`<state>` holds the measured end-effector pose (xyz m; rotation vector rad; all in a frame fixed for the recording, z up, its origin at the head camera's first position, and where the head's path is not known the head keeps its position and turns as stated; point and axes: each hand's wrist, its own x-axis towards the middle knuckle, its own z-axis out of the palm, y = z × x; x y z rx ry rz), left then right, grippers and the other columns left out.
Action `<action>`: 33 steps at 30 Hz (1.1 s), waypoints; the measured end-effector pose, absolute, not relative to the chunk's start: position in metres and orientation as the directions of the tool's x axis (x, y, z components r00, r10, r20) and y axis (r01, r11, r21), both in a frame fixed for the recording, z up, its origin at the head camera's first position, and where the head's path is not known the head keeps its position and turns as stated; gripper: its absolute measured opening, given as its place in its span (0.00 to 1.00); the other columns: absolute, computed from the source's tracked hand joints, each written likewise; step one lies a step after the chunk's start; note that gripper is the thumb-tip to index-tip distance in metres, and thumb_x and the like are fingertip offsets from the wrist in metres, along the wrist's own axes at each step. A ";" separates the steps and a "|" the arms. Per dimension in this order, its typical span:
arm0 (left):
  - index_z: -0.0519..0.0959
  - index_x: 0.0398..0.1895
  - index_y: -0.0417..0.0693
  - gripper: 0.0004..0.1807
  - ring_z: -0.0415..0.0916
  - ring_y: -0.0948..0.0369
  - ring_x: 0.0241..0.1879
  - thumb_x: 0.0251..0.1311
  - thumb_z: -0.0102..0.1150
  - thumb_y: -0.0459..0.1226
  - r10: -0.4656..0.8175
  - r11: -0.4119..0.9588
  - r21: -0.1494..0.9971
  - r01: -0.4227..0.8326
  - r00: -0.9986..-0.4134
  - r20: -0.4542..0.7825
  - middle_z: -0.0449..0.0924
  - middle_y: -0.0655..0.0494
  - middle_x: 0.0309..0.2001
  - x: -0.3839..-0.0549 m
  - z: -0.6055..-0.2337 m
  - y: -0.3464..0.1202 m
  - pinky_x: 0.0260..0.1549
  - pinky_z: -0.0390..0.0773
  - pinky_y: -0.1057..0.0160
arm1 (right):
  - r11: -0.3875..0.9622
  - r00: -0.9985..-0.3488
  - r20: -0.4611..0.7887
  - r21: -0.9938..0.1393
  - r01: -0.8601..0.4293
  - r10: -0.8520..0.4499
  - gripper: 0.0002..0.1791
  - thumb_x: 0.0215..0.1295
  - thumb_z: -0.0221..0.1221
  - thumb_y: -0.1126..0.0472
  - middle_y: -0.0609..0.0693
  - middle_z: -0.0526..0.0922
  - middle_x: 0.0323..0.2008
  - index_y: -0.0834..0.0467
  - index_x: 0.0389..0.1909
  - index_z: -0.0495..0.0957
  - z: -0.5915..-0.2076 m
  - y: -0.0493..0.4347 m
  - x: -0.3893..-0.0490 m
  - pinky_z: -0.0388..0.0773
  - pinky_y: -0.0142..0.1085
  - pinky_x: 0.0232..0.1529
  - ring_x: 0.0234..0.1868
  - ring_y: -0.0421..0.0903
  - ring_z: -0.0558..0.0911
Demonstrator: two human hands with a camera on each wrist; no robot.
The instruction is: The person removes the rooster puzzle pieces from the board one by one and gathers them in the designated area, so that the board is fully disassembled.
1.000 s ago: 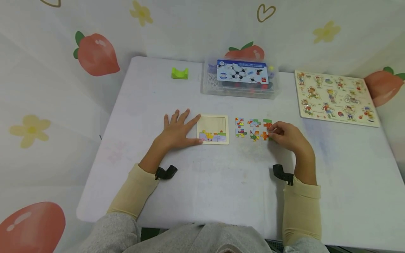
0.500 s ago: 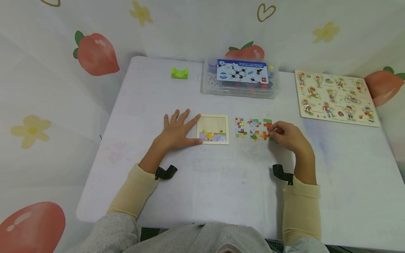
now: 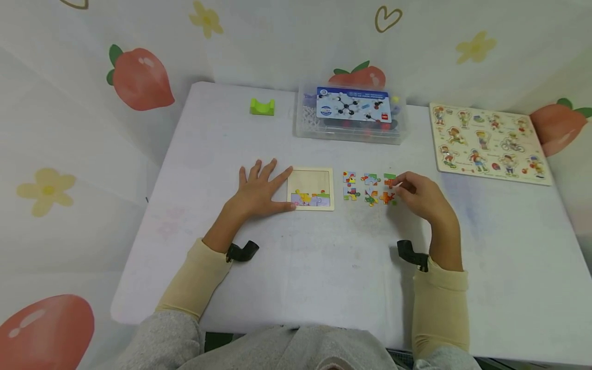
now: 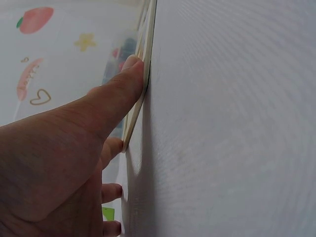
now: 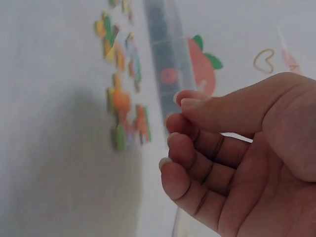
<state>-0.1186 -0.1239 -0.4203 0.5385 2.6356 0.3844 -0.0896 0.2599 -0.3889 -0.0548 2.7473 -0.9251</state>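
My left hand [image 3: 256,196] lies with spread fingers beside a small wooden jigsaw tray [image 3: 311,180]. Its thumb touches the lower left corner and its index finger the upper left one; the tray's edge [image 4: 134,118] shows side-on in the left wrist view. Joined pieces [image 3: 311,199] fill the tray's bottom row, with bare wood above. Right of it, loose jigsaw pieces [image 3: 371,196] lie in two rows. My right hand [image 3: 420,196] hovers at their right end, over a red and green piece [image 3: 389,180]. Its fingers are loosely bent, thumb near index, with nothing visible between them in the right wrist view.
A clear plastic case [image 3: 351,134] with a blue molecule-picture card stands at the back. To its left is a small green block [image 3: 262,107] with a curved notch. A wooden picture board [image 3: 492,144] lies at the back right. A patterned cloth hangs behind the table [image 3: 296,277].
My right hand has shifted slightly up and away from the lower right pieces, uncovering more of them. The left hand and the tray have stayed put.
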 end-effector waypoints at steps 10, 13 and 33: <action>0.45 0.82 0.66 0.53 0.26 0.39 0.77 0.59 0.58 0.67 0.427 0.887 0.344 0.309 -0.833 -0.351 0.35 0.46 0.81 -0.119 -0.420 -0.123 0.66 0.26 0.31 | 0.763 -0.948 -0.220 -0.645 -0.034 -0.228 0.10 0.71 0.59 0.64 0.57 0.81 0.36 0.63 0.48 0.80 -0.382 0.225 -0.091 0.72 0.44 0.39 0.37 0.52 0.76; 0.45 0.82 0.66 0.53 0.26 0.39 0.77 0.58 0.59 0.67 0.424 0.888 0.345 0.305 -0.834 -0.353 0.35 0.46 0.81 -0.119 -0.420 -0.123 0.66 0.26 0.31 | 0.762 -0.945 -0.198 -0.643 -0.075 -0.260 0.09 0.69 0.57 0.66 0.56 0.80 0.34 0.64 0.46 0.80 -0.386 0.215 -0.092 0.72 0.44 0.38 0.36 0.52 0.75; 0.46 0.82 0.66 0.53 0.27 0.38 0.77 0.58 0.58 0.68 0.430 0.888 0.329 0.321 -0.833 -0.347 0.35 0.46 0.81 -0.118 -0.419 -0.124 0.66 0.27 0.30 | 0.734 -0.871 -0.206 -0.640 -0.225 -0.447 0.07 0.65 0.63 0.67 0.51 0.77 0.28 0.62 0.42 0.83 -0.398 0.130 -0.101 0.71 0.40 0.35 0.31 0.49 0.73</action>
